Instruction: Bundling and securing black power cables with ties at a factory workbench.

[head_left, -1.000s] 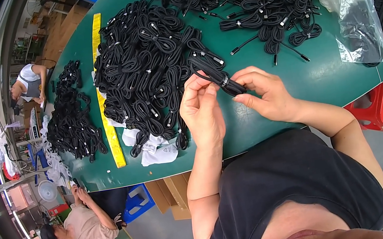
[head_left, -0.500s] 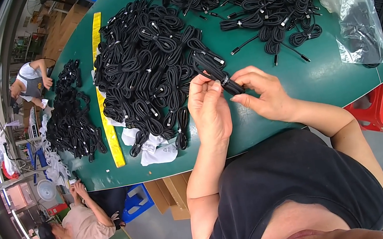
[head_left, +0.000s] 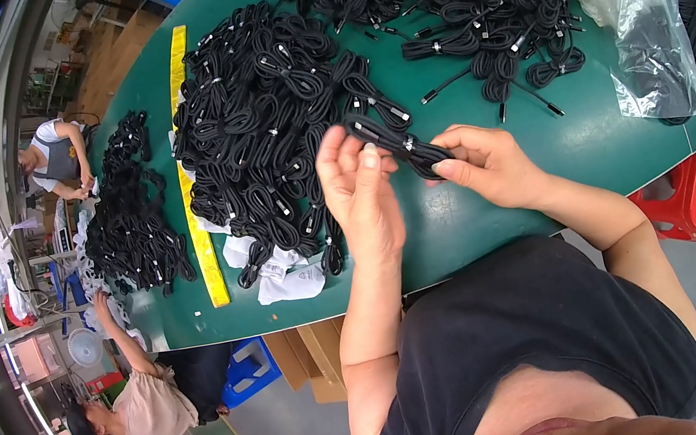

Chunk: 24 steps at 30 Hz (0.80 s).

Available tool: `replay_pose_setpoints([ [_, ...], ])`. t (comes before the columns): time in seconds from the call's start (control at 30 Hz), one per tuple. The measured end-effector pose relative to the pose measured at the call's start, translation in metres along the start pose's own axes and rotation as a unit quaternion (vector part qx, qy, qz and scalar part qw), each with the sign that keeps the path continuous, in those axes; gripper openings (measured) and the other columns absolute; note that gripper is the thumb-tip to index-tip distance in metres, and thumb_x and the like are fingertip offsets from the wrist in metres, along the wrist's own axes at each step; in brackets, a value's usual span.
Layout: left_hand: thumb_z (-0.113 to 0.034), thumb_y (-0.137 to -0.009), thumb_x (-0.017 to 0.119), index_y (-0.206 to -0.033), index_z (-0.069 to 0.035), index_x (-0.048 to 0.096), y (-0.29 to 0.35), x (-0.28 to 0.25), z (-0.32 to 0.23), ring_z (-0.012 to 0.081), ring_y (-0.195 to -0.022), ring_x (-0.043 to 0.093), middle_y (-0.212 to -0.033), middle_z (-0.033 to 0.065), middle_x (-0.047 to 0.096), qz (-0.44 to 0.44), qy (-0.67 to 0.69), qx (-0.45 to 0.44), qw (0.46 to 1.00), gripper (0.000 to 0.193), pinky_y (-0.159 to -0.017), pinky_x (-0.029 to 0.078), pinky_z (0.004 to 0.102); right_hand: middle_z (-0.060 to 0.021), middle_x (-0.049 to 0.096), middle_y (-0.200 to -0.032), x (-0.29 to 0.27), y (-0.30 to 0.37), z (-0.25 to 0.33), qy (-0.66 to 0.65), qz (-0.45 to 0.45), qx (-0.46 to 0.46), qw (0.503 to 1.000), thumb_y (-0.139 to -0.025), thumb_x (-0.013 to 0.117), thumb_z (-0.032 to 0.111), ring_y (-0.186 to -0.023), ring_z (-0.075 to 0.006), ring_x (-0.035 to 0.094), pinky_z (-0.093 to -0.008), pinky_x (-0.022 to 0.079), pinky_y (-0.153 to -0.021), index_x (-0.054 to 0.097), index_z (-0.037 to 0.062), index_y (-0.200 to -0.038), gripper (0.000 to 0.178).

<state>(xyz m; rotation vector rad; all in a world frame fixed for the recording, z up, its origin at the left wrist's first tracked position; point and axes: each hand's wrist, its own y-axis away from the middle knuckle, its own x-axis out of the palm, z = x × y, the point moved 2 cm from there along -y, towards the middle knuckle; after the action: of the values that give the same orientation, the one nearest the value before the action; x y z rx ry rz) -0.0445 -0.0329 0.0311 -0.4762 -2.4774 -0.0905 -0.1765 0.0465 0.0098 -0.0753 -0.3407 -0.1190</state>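
A coiled black cable [head_left: 394, 137] with a tie round its middle and a pale metal plug showing is held above the table. My right hand [head_left: 490, 166] pinches its right end between thumb and fingers. Beside the coil's left part, my left hand [head_left: 362, 188] is loosely curled with thumb and fingers apart. Its fingertips lie at the coil's lower edge; whether they touch cannot be made out. A heap of tied cable coils [head_left: 248, 133] lies just left of my hands. Looser cables [head_left: 461, 8] spread over the table's far side.
A yellow strip [head_left: 193, 169] divides the green table [head_left: 411, 271], with another cable pile [head_left: 129, 216] beyond. White bags [head_left: 290, 281] lie near the front edge. At right are a clear bag [head_left: 655, 59] and red stools [head_left: 682, 201]. Two people [head_left: 137, 406] work at left.
The held coil has swung to a flatter slant, its left end shifting left. My left hand has moved left and loosened. My right hand keeps its pinch. Both co-workers have moved their arms.
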Motion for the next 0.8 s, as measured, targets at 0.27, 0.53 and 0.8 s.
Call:
replay_pose_setpoints([
  [0.27, -0.012, -0.085, 0.06, -0.106, 0.002, 0.054, -0.002, -0.027, 0.001, 0.014, -0.064, 0.058, -0.081, 0.0108, 0.062, 0.059, -0.128, -0.012, 0.99, 0.026, -0.053, 0.045, 0.0248, -0.0088, 0.06, -0.09, -0.014, -0.002, 0.009, 0.031, 0.014, 0.095, 0.995, -0.087, 0.055, 0.007, -0.075, -0.017, 0.062, -0.0268, 0.051, -0.065, 0.053, -0.004, -0.107, 0.023],
  [0.53, -0.009, -0.086, 0.058, -0.097, 0.003, 0.057, -0.011, -0.044, 0.004, 0.0128, -0.055, 0.057, -0.08, 0.0118, 0.063, 0.036, -0.237, -0.015, 0.971, 0.016, -0.049, 0.045, 0.0211, -0.014, 0.055, -0.079, -0.015, -0.009, 0.01, 0.369, -0.018, -0.144, 0.918, -0.084, 0.058, 0.008, -0.067, -0.0271, 0.059, -0.0346, 0.047, -0.055, 0.056, 0.0, -0.095, 0.014],
  [0.8, -0.018, -0.089, 0.053, -0.102, 0.014, 0.048, -0.057, -0.077, -0.024, 0.0267, -0.093, 0.06, -0.1, 0.0244, 0.057, -0.062, 0.168, 0.029, 0.983, 0.035, -0.081, 0.055, 0.0294, -0.0119, 0.056, -0.095, -0.08, -0.074, 0.009, 0.774, -0.12, -0.274, 0.558, -0.069, 0.058, 0.011, -0.104, -0.0276, 0.046, -0.0368, 0.038, -0.087, 0.059, -0.0006, -0.095, 0.028],
])
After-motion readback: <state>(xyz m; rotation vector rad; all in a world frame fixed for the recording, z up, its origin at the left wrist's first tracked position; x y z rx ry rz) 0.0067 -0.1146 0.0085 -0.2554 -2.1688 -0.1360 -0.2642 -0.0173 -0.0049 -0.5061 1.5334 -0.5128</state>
